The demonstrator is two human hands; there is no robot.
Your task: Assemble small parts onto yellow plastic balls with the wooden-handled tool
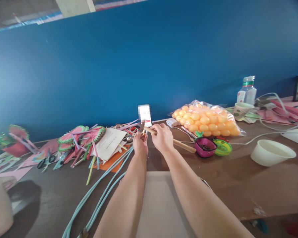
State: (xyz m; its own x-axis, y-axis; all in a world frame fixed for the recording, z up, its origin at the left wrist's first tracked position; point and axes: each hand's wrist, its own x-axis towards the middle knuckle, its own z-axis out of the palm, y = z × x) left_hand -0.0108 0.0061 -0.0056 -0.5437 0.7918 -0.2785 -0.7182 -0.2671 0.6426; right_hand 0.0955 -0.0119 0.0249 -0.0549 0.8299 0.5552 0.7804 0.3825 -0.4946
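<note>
My right hand is closed around a light wooden stick. One end of the stick points left toward my other hand, and the far end slants down to the right above the table. Close beside it, my left hand pinches a small dark brown piece with a shiny spot near the fingertips. What exactly that piece is cannot be made out. A phone-like white screen, partly blurred, stands just behind both hands against the blue panel.
Pale blue cables run along the left. Papers, scissors and pink-green paper fans lie left. At right are a bag of orange balls, a purple bowl, a white tub and a bottle.
</note>
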